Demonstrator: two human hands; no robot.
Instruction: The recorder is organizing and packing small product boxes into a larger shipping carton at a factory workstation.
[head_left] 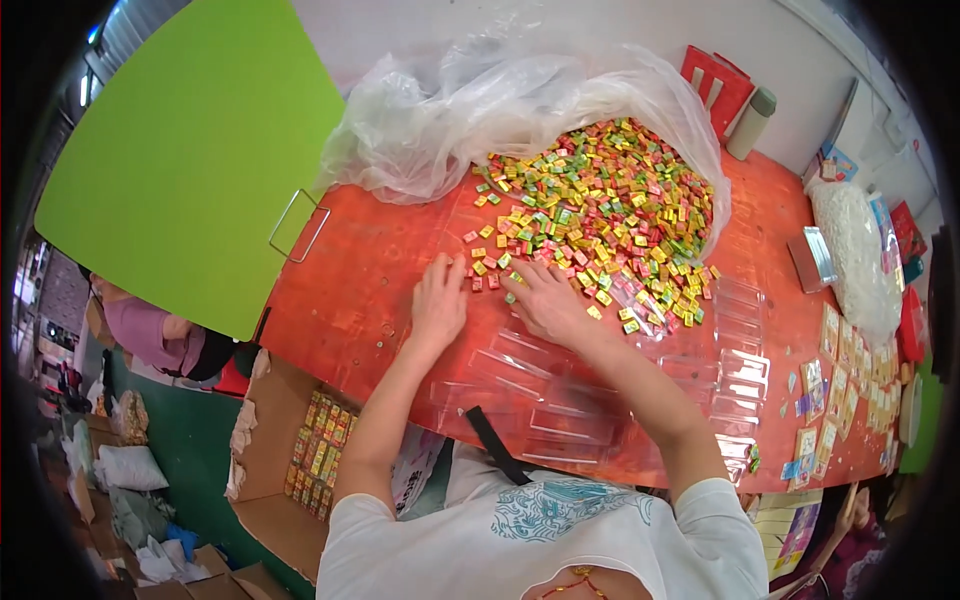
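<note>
Many small wrapped candies (pixel 630 200) in yellow, red, green and pink spill in a heap from a clear plastic bag (pixel 420 120) onto the red table (pixel 340 270). My left hand (pixel 440 302) rests at the near left edge of the heap, fingers stretched forward beside a few loose candies (pixel 484 283). To its right, my right hand (pixel 548 302) reaches over the edge of the heap with its fingers apart, touching or just above candies; its fingertips partly hide a green one. Neither hand visibly grips anything. Clear plastic trays (pixel 570 420) lie below my right forearm.
A green board (pixel 190 150) with a metal handle (pixel 300 226) stands at left. Below the table edge, an open carton (pixel 270 430) holds packed candy boxes (pixel 320 450). A grey-green bottle (pixel 750 123), a white bag (pixel 855 260) and flat cards (pixel 850 370) are at right. Other people sit nearby.
</note>
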